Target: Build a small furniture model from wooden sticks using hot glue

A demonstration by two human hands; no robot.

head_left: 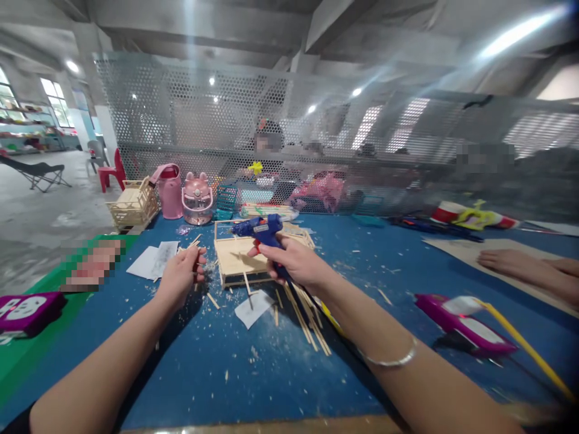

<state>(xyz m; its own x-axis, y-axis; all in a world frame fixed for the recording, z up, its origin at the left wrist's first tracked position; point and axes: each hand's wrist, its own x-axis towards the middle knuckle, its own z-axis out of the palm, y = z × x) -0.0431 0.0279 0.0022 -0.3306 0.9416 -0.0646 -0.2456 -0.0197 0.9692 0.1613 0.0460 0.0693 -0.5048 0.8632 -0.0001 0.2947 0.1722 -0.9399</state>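
A blue glue gun (pixel 262 226) is gripped in my right hand (pixel 294 256), its nozzle pointing left. Under and behind it sits a small wooden frame with a flat panel (pixel 233 256), built from thin sticks. My left hand (pixel 183 271) is held left of the frame with its fingers curled; what they hold, if anything, I cannot make out. Thin wooden sticks (pixel 310 322) lie in a loose bundle below my right hand. A white paper piece (pixel 254 309) rests in front of the frame, with a stick reaching down to it. More paper (pixel 154 260) lies beyond my left hand.
A pink tumbler (pixel 169 191) and pink bear-eared bottle (pixel 198 199) stand at the back, beside a stick-built model (pixel 133 205). A purple-and-white device (pixel 465 325) is at right. Another person's hand (pixel 506 265) rests on cardboard. A perforated screen (pixel 203 108) closes off the back.
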